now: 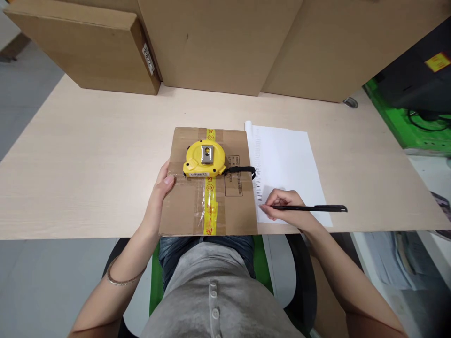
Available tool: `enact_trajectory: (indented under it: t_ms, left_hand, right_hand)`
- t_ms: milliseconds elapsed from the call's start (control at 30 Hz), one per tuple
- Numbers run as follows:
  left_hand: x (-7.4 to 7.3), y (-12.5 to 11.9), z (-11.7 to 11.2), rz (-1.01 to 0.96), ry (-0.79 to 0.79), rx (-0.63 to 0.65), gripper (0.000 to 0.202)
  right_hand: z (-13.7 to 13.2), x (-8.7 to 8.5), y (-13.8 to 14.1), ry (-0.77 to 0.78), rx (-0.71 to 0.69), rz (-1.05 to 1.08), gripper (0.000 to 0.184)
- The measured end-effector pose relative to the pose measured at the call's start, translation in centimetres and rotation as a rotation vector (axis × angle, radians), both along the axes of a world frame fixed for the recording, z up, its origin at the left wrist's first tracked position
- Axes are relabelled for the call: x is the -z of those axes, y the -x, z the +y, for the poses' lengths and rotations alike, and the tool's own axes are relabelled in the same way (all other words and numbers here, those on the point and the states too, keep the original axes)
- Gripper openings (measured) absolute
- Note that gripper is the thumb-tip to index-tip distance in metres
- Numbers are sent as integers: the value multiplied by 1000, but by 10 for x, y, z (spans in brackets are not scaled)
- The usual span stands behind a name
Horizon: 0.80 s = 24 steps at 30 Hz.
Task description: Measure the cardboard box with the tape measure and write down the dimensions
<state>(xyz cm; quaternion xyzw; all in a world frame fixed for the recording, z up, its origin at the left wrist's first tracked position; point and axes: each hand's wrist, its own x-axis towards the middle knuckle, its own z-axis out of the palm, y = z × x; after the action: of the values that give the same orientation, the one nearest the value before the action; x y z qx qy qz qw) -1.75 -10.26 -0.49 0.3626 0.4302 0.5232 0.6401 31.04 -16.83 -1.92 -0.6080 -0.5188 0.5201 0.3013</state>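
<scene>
A taped cardboard box lies in front of me at the table's near edge. My left hand grips its left side, thumb at the top edge and the other fingers partly hidden along the side. On the box rests a yellow tape measure, its metal clip facing up and its black wrist strap reaching past the box's right edge. My right hand is closed round a black pen, with the tip end over white paper. Dark marks run down the paper's left margin, beside the box.
Large cardboard boxes stand along the back of the table, with a smaller brown box at back left. To the right are a green surface with black cables and a low shelf holding papers.
</scene>
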Motion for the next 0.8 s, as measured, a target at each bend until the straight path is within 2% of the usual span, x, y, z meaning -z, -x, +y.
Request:
enact_trajectory:
  t_ms: [133,400,800]
  left_hand:
    - [0,0,0,-6,2,5,46]
    - [1,1,0,22,3,6,50]
    - [-1,0,-1,37,-12,10,49]
  right_hand:
    - [-1,2,0,-63,-17,-27,36]
    - [0,1,1,-84,-87,-50,36]
    - [0,0,1,-99,-92,-56,39]
